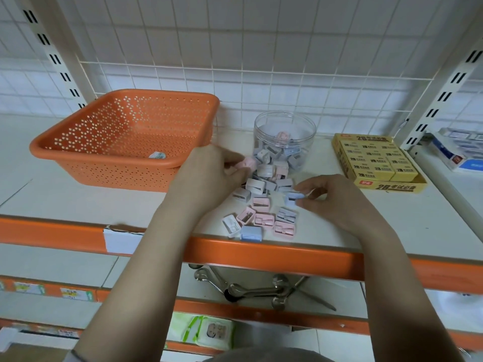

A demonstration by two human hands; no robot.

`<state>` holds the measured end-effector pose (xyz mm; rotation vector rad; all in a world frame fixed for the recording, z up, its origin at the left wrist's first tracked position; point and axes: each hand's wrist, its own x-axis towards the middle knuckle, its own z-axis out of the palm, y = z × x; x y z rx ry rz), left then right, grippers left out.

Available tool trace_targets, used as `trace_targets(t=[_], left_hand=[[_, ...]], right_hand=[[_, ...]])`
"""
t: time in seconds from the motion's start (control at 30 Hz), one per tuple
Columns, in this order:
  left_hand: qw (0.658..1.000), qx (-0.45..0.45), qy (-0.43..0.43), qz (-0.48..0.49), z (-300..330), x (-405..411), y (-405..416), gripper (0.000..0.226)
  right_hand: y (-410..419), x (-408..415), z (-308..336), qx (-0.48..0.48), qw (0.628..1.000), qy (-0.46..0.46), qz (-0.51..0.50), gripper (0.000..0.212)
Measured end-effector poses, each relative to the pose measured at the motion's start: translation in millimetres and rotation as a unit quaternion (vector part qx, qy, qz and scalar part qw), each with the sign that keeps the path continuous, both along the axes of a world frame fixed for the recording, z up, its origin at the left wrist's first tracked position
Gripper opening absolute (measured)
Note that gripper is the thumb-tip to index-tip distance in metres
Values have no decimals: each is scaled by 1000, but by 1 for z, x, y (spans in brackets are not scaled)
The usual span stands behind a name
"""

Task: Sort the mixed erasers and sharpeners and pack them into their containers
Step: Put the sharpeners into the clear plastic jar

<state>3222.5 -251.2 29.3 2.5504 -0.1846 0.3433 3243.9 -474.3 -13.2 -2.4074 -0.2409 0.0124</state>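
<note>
Several small pastel sharpeners (261, 205) lie in a loose pile on the white shelf, in pink, blue, grey and white. Behind them stands a clear round jar (285, 138) partly filled with more sharpeners. My left hand (209, 173) pinches a pink sharpener (245, 163) just left of the jar. My right hand (337, 197) pinches a blue sharpener (294, 198) at the pile's right edge. A yellow box of erasers (376, 159), packed in rows, sits to the right. One wrapped eraser (157, 155) lies in the orange basket (109, 152).
The shelf's orange front rail (261, 253) runs just below the pile. A white wire grid (261, 82) backs the shelf. Boxed goods (454, 150) sit at far right. Metal tools (251, 288) lie on the shelf below.
</note>
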Motion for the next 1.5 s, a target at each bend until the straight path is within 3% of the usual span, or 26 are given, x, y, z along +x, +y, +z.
trace_targets(t=[0.13,0.23,0.37,0.5,0.7,0.9,1.2,1.37,1.5], left_hand=[[999,-33,-31,-11,14,35,-19,30],[999,-33,-32,-21,18,74,-30,9],[1000,-10,-14,-6,15,116,-39,9],[1000,-21,11,11,10,131,-42,35],[995,-95,-32,10,4,111,-42,30],[993,-107,-42,-2,1,66,-29,26],[998,-53,10,-25,-17,0,-7,12],[996,-25,79,-30,-25,-11,8,14],[988,-19,136,-72,-30,-14,16,17]], right_hand=[[-2,-5,-1,-19,1000,0,1,15],[-5,-13,-1,-41,999,-15,2,11],[-12,-22,0,-34,999,-31,-6,12],[-19,-26,-1,-5,999,-40,-23,6],[-12,-26,5,34,995,-90,-39,11],[6,27,51,43,966,-229,-111,23],[23,114,50,-49,978,-147,-138,37],[19,109,53,-13,977,-162,-140,25],[21,73,52,21,988,-133,-74,13]])
